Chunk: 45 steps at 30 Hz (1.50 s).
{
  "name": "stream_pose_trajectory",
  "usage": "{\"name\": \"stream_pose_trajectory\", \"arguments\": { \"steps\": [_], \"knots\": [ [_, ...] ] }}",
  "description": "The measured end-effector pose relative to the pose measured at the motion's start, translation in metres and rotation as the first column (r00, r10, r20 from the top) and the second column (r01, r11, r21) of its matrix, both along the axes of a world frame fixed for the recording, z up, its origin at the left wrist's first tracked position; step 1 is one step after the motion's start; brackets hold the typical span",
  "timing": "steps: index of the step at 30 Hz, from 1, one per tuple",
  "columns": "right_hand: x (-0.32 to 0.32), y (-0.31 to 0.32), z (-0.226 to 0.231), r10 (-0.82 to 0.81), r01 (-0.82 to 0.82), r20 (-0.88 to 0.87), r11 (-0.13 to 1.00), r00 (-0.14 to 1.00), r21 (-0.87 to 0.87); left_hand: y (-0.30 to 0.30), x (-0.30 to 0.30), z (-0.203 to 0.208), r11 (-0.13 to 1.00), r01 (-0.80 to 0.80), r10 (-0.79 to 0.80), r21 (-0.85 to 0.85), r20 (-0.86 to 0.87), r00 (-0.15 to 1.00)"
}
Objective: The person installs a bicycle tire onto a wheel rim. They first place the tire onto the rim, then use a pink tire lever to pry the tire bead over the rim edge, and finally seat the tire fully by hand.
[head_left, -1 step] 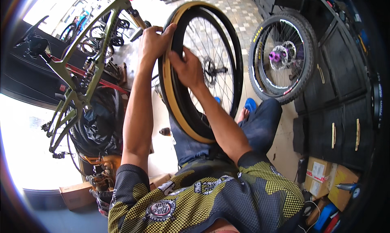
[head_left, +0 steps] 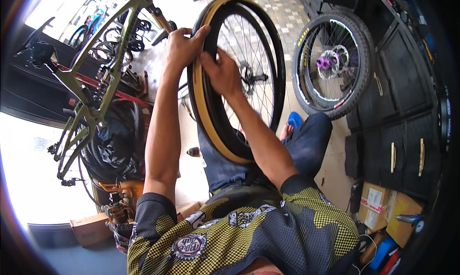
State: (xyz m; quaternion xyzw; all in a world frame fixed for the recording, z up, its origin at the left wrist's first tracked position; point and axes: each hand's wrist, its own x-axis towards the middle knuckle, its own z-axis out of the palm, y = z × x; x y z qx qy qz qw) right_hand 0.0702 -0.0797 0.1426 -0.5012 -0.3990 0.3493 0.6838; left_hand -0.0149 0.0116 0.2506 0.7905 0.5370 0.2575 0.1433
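Observation:
A spoked bicycle wheel with a black rim (head_left: 279,90) stands upright in front of me, its lower part between my thighs. On its left side sits a tire (head_left: 204,121) with a tan sidewall. My left hand (head_left: 183,49) is wrapped round the tire's upper left, its thumb over the tan band. Just below and to the right, my right hand (head_left: 224,74) grips the same stretch, thumb on the tire and fingers toward the spokes. The wheel partly hides those fingers. A disc rotor (head_left: 247,75) shows at the hub.
To the right, another wheel with a knobby tire (head_left: 299,78) and purple hub leans by black cabinets (head_left: 383,117). A green bike frame (head_left: 111,85) is mounted on the left. A cardboard box (head_left: 373,205) lies low right, and a dark bottle-shaped item (head_left: 193,152) by my left thigh.
The wheel and tire have risen slightly. My right hand has shifted a little upward along with them, while my left hand keeps nearly the same place and grip.

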Motion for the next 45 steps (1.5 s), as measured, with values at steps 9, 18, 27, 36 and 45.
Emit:
{"name": "stream_pose_trajectory", "arguments": {
  "steps": [9, 18, 27, 36, 45],
  "knots": [
    [0.061, 0.032, 0.001, -0.271, 0.285, -0.105, 0.946, 0.957, 0.157, -0.124, -0.026, -0.080, 0.986, 0.155, -0.128, -0.055, 0.333, 0.934],
    [0.069, 0.017, -0.013, -0.345, 0.359, -0.110, 0.918, 0.932, 0.167, -0.142, -0.011, -0.076, 0.977, 0.180, -0.116, -0.110, 0.437, 0.892],
    [0.060, 0.004, -0.023, -0.251, 0.288, -0.170, 0.923, 0.953, 0.257, -0.147, -0.005, -0.049, 0.986, 0.160, -0.128, -0.056, 0.370, 0.920],
    [0.040, -0.010, -0.022, -0.169, 0.202, -0.127, 0.925, 0.977, 0.323, -0.134, 0.004, -0.050, 0.992, 0.098, -0.067, -0.077, 0.333, 0.941],
    [0.011, -0.028, -0.031, -0.138, 0.138, -0.018, 0.955, 0.990, 0.262, -0.083, 0.015, -0.034, 0.956, 0.197, -0.226, 0.218, 0.118, 0.967]
  ]
}}
